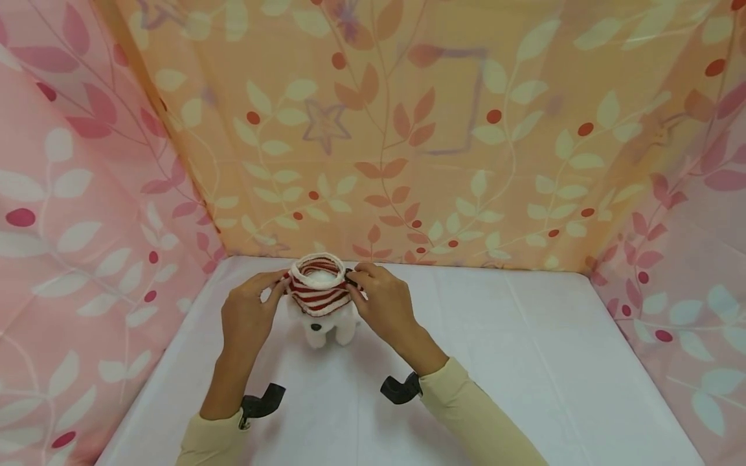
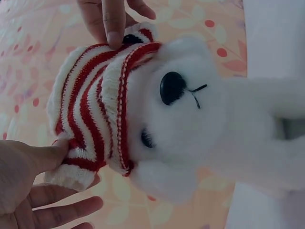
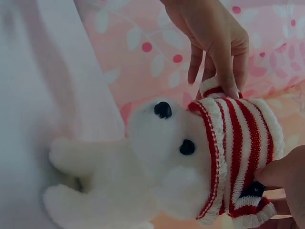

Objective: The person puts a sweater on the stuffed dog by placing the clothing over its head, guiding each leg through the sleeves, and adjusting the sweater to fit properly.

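A white plush dog [image 1: 329, 330] with black nose and eyes stands on the table. A red-and-white striped knitted sweater [image 2: 90, 105] sits over the top of its head, its hem just above the eyes. My left hand [image 1: 250, 314] pinches one short sleeve between thumb and fingers, the other fingers spread in the left wrist view. On the opposite side, my right hand [image 1: 384, 304] pinches the other sleeve, beside a dark patch [image 3: 252, 190] on the knit. From the head view, the ribbed neck opening [image 1: 319, 260] faces up, with white fur inside.
A white cloth covers the table [image 1: 513, 362]. Patterned curtains hang around it: orange [image 1: 443, 194] behind, pink at the left [image 1: 87, 272] and right [image 1: 688, 259]. Black wrist mounts [image 1: 265, 401] jut inward from both cuffs.
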`<state>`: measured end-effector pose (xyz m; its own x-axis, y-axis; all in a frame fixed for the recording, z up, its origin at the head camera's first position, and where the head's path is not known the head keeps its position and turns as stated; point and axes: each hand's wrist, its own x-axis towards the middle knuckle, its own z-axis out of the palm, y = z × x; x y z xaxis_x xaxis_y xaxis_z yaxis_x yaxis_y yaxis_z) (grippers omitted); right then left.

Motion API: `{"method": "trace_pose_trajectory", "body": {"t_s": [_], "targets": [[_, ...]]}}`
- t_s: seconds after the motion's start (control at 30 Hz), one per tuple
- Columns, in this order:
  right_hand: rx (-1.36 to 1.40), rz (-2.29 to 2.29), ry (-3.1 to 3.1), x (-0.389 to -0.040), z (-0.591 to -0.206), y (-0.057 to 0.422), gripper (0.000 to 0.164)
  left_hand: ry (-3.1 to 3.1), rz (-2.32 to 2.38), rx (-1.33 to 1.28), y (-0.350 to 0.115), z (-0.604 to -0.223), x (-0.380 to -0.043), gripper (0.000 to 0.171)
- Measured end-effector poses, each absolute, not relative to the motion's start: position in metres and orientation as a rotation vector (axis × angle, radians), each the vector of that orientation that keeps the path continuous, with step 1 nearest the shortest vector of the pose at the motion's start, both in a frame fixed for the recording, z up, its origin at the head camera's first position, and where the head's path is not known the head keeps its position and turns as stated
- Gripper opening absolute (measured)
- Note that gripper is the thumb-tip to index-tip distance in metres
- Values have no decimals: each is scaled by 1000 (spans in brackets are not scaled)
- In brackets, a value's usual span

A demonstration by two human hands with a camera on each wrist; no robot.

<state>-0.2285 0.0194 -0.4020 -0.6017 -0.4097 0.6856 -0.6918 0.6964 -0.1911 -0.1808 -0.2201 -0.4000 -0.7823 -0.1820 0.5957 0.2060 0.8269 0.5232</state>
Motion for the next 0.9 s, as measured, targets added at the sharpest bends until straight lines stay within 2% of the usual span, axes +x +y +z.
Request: {"method": "trace_pose_trajectory", "body": {"t_s": [0.37,0.57,0.77,0.9], "targets": [[852,680,-2268,-227,-404,18,22,-2339,-877,-23,-225,-402,-179,26],[818,816,-2208,-227,-407,23,23,-2347,-1032,44,-229,-402,-178,40],[608,1200,-2078,-227,-420,43,11,-2322,-1210,71,-244,-414,-190,55],[431,1533,-2240,-232,-438,55,10,-2354,-1473,116,-256,-431,-198,57]]}}
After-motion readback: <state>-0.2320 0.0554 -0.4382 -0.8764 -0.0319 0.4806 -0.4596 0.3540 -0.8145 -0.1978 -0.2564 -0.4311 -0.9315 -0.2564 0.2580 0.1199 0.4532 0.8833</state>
